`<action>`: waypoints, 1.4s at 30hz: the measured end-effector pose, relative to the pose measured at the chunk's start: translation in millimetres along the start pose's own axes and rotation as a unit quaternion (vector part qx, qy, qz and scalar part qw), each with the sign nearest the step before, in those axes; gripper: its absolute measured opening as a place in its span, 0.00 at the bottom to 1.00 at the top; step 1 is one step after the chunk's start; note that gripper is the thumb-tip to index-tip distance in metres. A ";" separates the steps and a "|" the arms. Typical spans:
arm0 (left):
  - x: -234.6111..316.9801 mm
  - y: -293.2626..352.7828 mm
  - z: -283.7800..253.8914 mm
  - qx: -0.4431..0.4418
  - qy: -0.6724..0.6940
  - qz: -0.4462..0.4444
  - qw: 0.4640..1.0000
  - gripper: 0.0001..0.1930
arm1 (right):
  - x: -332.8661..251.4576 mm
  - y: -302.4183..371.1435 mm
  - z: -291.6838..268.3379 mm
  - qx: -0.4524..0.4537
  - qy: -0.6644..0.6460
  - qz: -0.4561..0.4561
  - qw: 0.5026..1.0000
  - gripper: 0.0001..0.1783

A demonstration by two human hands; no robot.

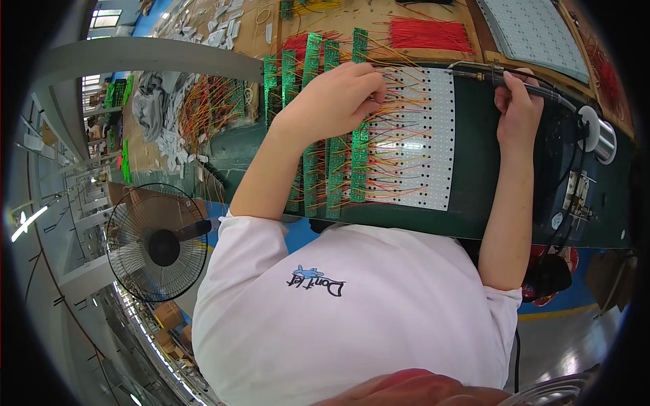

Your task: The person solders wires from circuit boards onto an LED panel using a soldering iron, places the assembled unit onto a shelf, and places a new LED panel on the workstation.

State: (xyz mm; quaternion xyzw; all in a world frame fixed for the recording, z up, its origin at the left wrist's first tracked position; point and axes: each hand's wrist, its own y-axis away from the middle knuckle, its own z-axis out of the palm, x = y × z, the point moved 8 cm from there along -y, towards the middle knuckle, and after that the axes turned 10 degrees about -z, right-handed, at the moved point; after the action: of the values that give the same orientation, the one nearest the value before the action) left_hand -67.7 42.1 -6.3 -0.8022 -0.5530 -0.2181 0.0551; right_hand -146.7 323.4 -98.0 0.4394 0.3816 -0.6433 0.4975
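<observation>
My right hand is closed around the handle of a soldering iron, whose metal barrel points left over the far edge of a white dotted board. My left hand is closed in a pinch above the far part of several upright rows of green circuit boards. Red, yellow and dark wires run from these boards across the white board. Wires lie right beside the left fingertips, but what the fingers pinch is too small to make out.
A solder wire spool stands at the right, near a metal fixture. Bundled red wires lie in a wooden tray at the back. Tangled wires pile up at left, beyond a grey curved bar. A fan stands beside the bench.
</observation>
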 end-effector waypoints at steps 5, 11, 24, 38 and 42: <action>16.6 1.4 -9.6 0.074 -0.087 0.055 0.992 0.07 | -3.8 6.2 3.0 -0.007 -0.003 -0.023 1.000 0.06; 9.4 -9.6 -13.9 0.097 -0.030 0.022 0.995 0.05 | -5.8 5.1 0.7 -0.009 0.010 -0.027 1.000 0.07; 10.1 -7.5 1.4 0.012 -0.048 0.025 0.998 0.07 | -14.2 9.2 7.4 0.012 -0.001 -0.040 0.999 0.05; -9.5 0.2 -2.2 -0.062 0.141 0.020 0.988 0.08 | 2.7 3.0 -4.7 0.024 0.005 -0.012 1.000 0.07; -5.4 0.2 -3.8 -0.052 0.125 0.003 0.991 0.07 | -10.2 7.4 3.4 0.011 0.015 -0.045 0.999 0.07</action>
State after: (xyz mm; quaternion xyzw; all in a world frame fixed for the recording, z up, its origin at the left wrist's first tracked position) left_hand -70.2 36.1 -5.0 -0.7721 -0.5276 -0.3445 0.0825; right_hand -138.9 321.8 -87.6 0.4369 0.4008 -0.6626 0.4577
